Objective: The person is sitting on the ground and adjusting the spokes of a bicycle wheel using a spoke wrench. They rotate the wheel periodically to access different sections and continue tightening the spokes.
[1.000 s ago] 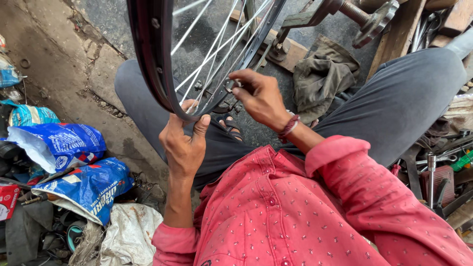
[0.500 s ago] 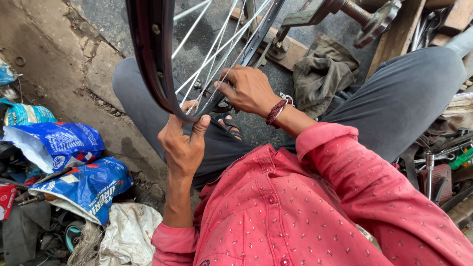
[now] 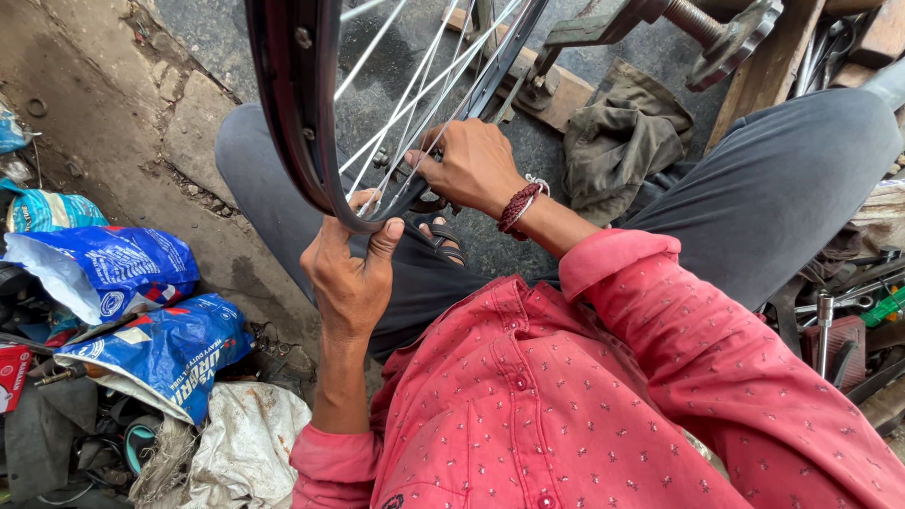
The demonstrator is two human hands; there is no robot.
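Note:
A dark bicycle wheel rim (image 3: 287, 113) with silver spokes (image 3: 415, 94) stands upright between my knees. My left hand (image 3: 349, 269) grips the bottom of the rim, thumb and fingers wrapped over its edge. My right hand (image 3: 471, 165), with a braided red wristband, reaches in among the spokes just above the rim and pinches something small there; what it holds is hidden by the fingers. I wear a red dotted shirt and grey trousers.
Blue plastic bags (image 3: 141, 311) and a white sack (image 3: 236, 443) lie on the ground at left. An olive rag (image 3: 622, 132) lies beyond my right knee. A metal stand with a threaded axle (image 3: 698, 28) is at the top. Tools (image 3: 839, 320) sit at right.
My right hand has moved left and in toward the spokes near the rim, turning at the wrist. The left hand keeps its grip on the rim.

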